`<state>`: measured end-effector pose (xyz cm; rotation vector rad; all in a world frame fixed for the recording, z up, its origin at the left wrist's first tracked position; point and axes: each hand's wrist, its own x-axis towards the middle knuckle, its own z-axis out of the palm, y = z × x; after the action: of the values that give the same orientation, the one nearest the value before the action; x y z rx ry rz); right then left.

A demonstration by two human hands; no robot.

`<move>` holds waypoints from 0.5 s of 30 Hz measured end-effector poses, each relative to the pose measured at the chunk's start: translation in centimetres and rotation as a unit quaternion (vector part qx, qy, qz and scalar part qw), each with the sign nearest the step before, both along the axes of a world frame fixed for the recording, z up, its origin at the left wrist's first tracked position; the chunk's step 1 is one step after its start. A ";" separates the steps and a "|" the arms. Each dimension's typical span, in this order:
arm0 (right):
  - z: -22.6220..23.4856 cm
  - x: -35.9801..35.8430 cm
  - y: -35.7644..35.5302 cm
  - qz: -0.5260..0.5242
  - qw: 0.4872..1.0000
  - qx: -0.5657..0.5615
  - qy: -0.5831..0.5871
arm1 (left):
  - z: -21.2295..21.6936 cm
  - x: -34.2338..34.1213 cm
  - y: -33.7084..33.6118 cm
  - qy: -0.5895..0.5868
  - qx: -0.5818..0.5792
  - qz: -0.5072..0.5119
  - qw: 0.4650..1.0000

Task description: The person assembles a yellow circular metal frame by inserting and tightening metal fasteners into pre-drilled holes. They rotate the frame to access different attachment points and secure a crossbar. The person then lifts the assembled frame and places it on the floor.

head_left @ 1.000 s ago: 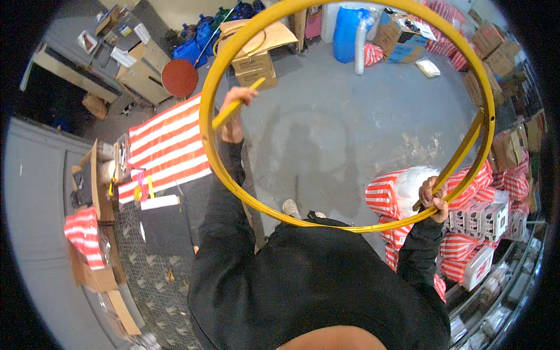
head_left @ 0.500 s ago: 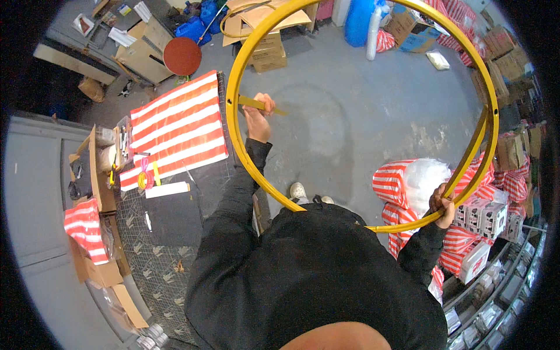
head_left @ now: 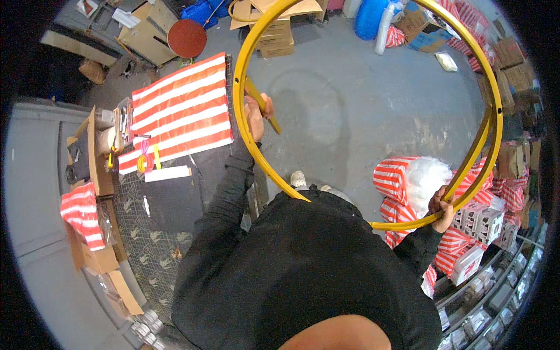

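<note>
A large yellow hoop, made of flat band with small dark holes, spans the space in front of my body. Its lower edge meets my dark clothing, where part of it is hidden. My left hand is closed round a short yellow strip, slanting down to the right just inside the hoop's left side. Whether that strip joins the hoop is unclear. At the lower right, my right hand grips the hoop where a second yellow band runs close along its inner side.
To the left, a table carries a red-and-white striped sheet, a pink-and-yellow coil and a white strip. Striped bundles and a clear plastic bag lie at right. Cartons and a blue barrel stand farther off.
My left hand has come down and nearer my body, and the strip in it has turned from nearly level to steeply slanted. My right hand keeps its grip on the hoop.
</note>
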<state>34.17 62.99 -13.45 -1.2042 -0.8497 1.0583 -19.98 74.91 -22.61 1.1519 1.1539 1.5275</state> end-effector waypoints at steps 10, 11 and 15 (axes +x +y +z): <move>-0.2 1.6 1.3 0.069 0.997 -0.026 0.034 | -0.3 -0.2 0.3 -0.042 -0.050 -0.054 0.996; -0.8 1.1 1.8 0.030 0.999 0.012 0.039 | -0.5 -0.5 1.2 -0.004 -0.028 -0.036 0.999; -0.2 0.3 1.9 0.069 0.996 0.038 0.048 | -2.6 -0.4 2.8 -0.052 0.007 -0.076 0.996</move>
<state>34.43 64.85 -13.61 -1.0345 -0.8992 1.1768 -20.38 77.70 -25.22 1.1310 0.9652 1.4624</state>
